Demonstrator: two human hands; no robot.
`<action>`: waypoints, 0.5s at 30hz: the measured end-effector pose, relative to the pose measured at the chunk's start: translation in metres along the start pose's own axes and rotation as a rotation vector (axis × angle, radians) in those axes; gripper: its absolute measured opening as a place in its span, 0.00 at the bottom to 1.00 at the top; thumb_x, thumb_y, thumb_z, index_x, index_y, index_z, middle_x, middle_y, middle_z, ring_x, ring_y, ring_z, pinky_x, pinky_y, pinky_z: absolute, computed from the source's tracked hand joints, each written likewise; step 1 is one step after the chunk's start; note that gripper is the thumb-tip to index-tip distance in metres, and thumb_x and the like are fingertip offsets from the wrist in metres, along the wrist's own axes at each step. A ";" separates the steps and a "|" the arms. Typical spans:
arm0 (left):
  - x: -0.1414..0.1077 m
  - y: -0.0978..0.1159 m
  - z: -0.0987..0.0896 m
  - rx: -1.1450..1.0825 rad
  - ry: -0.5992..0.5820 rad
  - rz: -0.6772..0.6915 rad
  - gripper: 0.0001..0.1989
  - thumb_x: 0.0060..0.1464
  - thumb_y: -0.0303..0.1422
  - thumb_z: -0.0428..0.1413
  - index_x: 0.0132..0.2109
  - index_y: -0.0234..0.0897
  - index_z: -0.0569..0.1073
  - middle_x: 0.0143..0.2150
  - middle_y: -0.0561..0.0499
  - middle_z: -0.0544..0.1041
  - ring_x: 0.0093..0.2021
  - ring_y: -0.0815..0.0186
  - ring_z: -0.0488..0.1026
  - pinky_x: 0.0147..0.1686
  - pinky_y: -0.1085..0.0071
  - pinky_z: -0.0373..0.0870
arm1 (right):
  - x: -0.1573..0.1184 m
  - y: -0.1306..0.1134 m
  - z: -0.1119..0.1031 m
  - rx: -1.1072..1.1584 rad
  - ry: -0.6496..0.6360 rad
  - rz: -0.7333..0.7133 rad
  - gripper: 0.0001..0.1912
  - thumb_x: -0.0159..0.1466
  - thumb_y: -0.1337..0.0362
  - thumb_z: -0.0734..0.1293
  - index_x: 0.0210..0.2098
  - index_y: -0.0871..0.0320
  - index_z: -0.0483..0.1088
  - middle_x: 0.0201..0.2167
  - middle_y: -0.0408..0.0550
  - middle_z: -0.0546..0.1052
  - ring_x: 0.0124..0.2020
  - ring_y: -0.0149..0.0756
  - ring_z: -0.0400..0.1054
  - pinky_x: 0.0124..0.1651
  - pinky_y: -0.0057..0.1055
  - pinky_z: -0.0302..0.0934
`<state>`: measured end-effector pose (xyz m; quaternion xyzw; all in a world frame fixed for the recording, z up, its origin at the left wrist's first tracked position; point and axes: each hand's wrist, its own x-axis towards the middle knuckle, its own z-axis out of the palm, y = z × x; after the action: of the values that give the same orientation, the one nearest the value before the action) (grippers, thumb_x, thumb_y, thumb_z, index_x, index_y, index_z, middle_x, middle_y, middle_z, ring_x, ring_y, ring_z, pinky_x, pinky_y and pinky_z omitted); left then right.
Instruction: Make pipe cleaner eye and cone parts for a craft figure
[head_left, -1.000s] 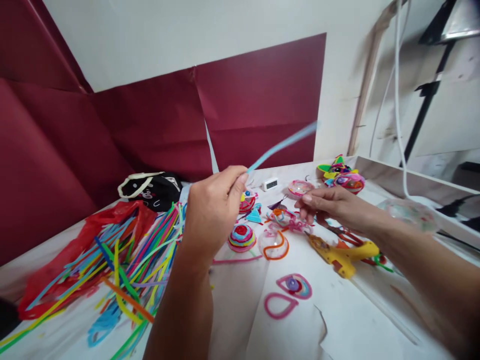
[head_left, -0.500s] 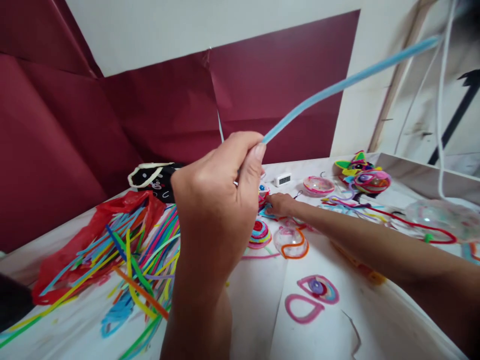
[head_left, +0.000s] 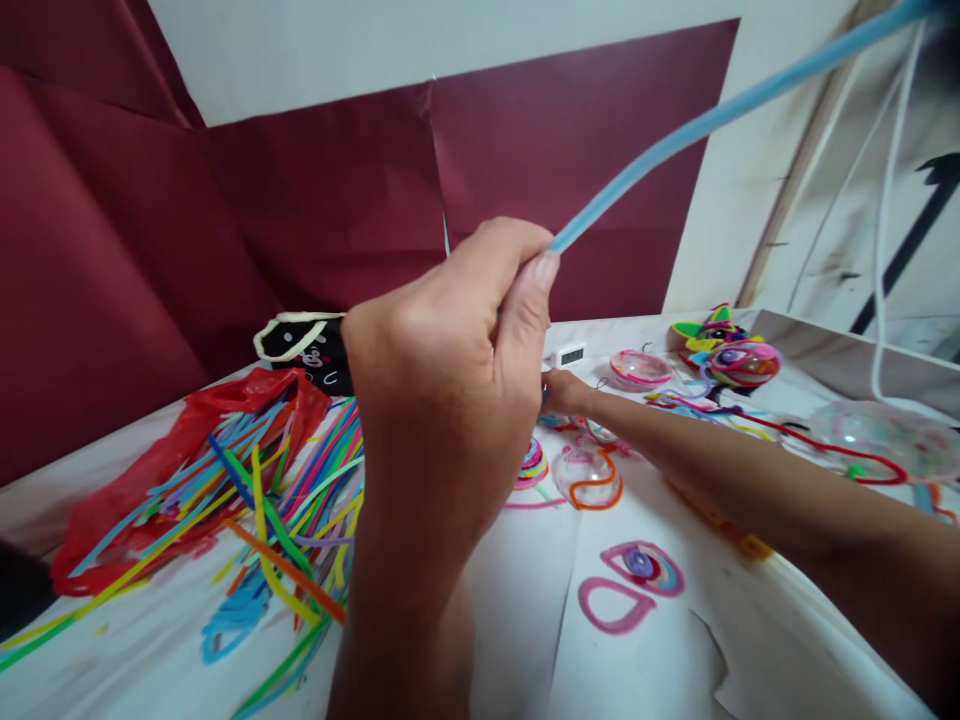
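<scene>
My left hand (head_left: 457, 370) is closed in front of me, thumb and forefinger pinching a light blue pipe cleaner (head_left: 652, 160). The pipe cleaner slants up to the right and runs out of the picture. Farther back, my right hand (head_left: 566, 393) is low over the table with its fingers curled. My left hand covers its fingertips, so what they hold is hidden. Just below it lie bits of blue and pink pipe-cleaner work. A coiled striped disc (head_left: 534, 462) and a clear plastic dome (head_left: 581, 475) with an orange strand are nearby.
Loose coloured pipe cleaners (head_left: 300, 510) spill from a red plastic bag (head_left: 112, 510) on the left. A black pouch (head_left: 326, 355) stands behind. Pink eye-shaped pieces (head_left: 615, 605) lie in front. A small white timer (head_left: 568, 355) and finished colourful pieces (head_left: 742, 362) are at the back.
My left hand has moved slightly up and to the right, carrying the light blue pipe cleaner. It now covers more of my right hand, which stays at about the same place.
</scene>
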<state>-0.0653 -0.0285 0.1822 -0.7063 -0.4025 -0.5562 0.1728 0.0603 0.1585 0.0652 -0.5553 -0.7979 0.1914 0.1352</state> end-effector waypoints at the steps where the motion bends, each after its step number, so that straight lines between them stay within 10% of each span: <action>1: 0.000 0.000 0.000 0.000 -0.004 0.006 0.10 0.60 0.36 0.50 0.37 0.39 0.74 0.27 0.53 0.74 0.29 0.69 0.72 0.25 0.75 0.64 | 0.005 0.004 -0.002 0.038 0.010 0.013 0.16 0.64 0.60 0.62 0.49 0.60 0.67 0.49 0.49 0.70 0.45 0.41 0.68 0.46 0.41 0.65; 7: 0.000 -0.003 0.002 -0.009 -0.008 0.047 0.09 0.59 0.34 0.50 0.38 0.40 0.75 0.27 0.54 0.75 0.28 0.69 0.72 0.25 0.74 0.64 | -0.008 0.031 -0.037 0.385 0.116 -0.032 0.12 0.62 0.61 0.65 0.41 0.63 0.70 0.37 0.48 0.75 0.35 0.34 0.70 0.38 0.32 0.66; 15: -0.004 0.006 0.023 -0.011 -0.071 0.228 0.09 0.58 0.30 0.51 0.38 0.36 0.75 0.26 0.53 0.76 0.27 0.71 0.73 0.26 0.76 0.65 | -0.113 0.068 -0.065 0.710 -0.018 -0.097 0.17 0.56 0.50 0.67 0.33 0.59 0.67 0.20 0.44 0.74 0.19 0.30 0.68 0.18 0.25 0.57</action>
<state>-0.0456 -0.0182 0.1719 -0.7677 -0.3223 -0.5098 0.2166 0.1837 0.0833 0.0918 -0.4334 -0.7085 0.4548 0.3215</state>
